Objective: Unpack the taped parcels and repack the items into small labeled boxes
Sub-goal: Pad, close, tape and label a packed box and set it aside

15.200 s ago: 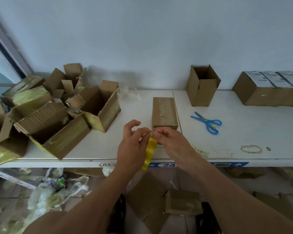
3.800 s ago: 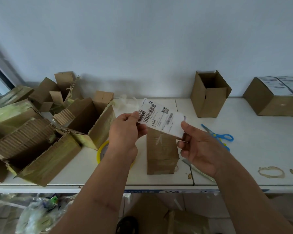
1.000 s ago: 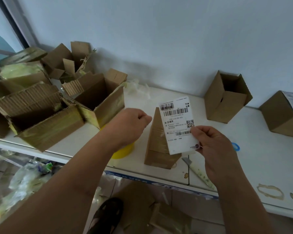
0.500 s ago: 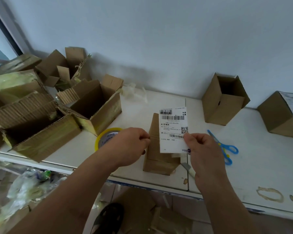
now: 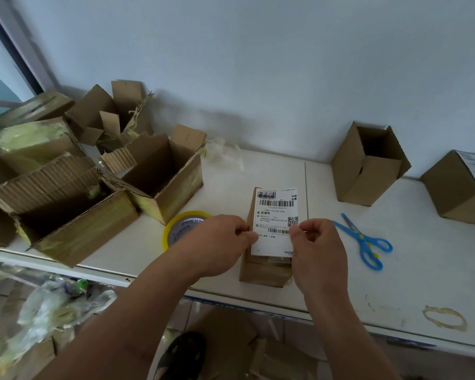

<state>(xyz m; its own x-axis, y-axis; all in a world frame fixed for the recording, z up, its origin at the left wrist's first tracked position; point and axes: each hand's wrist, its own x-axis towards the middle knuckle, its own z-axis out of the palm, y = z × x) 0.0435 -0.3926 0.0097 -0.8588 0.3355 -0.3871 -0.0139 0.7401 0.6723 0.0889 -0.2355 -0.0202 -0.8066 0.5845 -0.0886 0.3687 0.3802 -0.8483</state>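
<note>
Both hands pinched the shipping label (image 5: 276, 220) by its lower side edges, the left hand (image 5: 217, 242) and right hand (image 5: 316, 248) equally close, fingers curled tight. The small sealed box (image 5: 263, 267) sat directly beneath and beyond the pinches, its long axis running away from the person, matching the label's. Pressing down looked next.

Both forearms bare, no sleeves; L hand (image 5: 217, 246) and R hand (image 5: 317, 252) ungloved (no rings or watch visible).

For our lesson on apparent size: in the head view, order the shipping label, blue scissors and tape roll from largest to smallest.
1. Shipping label, largest.
2. Blue scissors and tape roll: similar; the roll is partly hidden, so unranked.
</note>
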